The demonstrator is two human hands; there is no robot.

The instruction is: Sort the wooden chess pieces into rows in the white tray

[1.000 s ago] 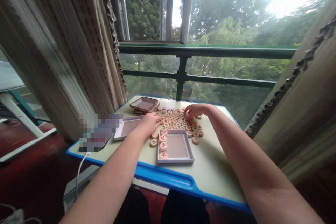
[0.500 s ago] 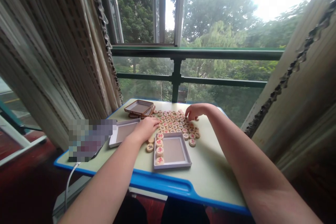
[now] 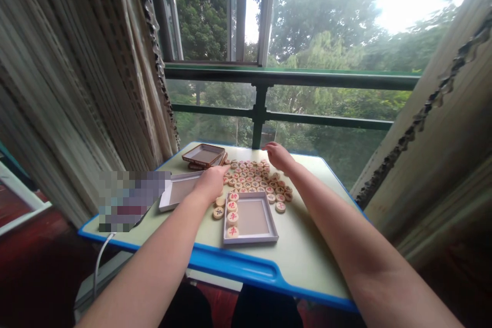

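Xiangqi pieces (image 3: 251, 177), round wooden discs with red or dark characters, lie in a flat cluster on the table. My left hand (image 3: 211, 183) is at the cluster's left edge, its index finger stretched toward the pieces; nothing shows in it. Above the cluster's far right side is my right hand (image 3: 280, 157), fingers pointing left and somewhat apart, with no piece visible in them. Nearest me stands a shallow white box tray (image 3: 274, 238). Several red-character pieces (image 3: 232, 218) form a column along its left side.
Another shallow white tray (image 3: 166, 204) sits left, partly behind my left hand. Brown-edged box lids (image 3: 203, 155) are stacked at the back left. A blurred-out device (image 3: 134, 202) with a white cable (image 3: 100, 259) lies on the left. The table has a blue rim (image 3: 238, 266).
My right hand has lifted from the right of the cluster and moved toward its far side. My left hand has shifted slightly left, its index finger now extended.
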